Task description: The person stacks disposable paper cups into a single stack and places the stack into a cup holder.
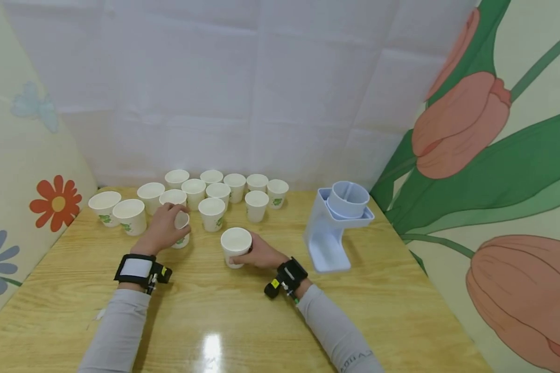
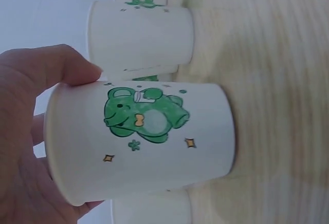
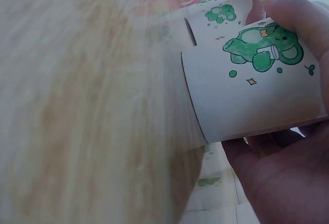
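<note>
My left hand holds a white paper cup near its rim, thumb on one side and fingers on the other. A green elephant-like cartoon and small stars decorate that cup, which stands upright at the front of a group of cups. To its right, my right hand grips another white paper cup around its side, and a similar green animal shows on it in the right wrist view. This second cup is upright, close to the tabletop; whether its base touches the wood is hard to tell.
Several more white paper cups stand upright in loose rows behind the hands, toward the white backdrop. A light blue plastic stand with a round holder on top is at the right of the wooden table.
</note>
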Motion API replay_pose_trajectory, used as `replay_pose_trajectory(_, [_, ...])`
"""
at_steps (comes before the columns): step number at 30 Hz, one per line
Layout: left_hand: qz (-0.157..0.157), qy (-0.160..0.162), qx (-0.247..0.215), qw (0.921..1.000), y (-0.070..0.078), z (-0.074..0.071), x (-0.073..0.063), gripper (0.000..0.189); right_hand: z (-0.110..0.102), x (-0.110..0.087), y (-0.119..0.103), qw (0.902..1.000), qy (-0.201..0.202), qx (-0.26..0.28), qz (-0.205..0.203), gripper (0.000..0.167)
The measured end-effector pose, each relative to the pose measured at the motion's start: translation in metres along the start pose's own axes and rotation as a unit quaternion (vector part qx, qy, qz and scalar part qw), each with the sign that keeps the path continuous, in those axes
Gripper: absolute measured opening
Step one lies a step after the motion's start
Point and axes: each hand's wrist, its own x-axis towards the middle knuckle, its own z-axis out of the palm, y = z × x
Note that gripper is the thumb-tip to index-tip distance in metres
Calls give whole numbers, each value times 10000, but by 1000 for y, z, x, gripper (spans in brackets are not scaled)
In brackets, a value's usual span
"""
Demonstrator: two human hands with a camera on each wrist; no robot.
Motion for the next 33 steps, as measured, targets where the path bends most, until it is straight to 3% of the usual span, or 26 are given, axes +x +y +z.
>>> replay_pose_trajectory(7, [-192,-611,-99,9979,7,-20,-3,40,1,3,6,10000,-36,7,-58,66])
replay_pose_trajectory(12, [-132,-701,-167,9973,17,-30,-4,38,3,3,8,10000,-43,33,-8,65])
replay_pose_trajectory(26, [468,-1,-432,9980,44,-37,1,28,0,2,5,10000,40,53,18,65])
replay_pose_trajectory(33, [1025,488,-789,9904,52,-29,3,22,-1,2,6,10000,11,13,-68,65])
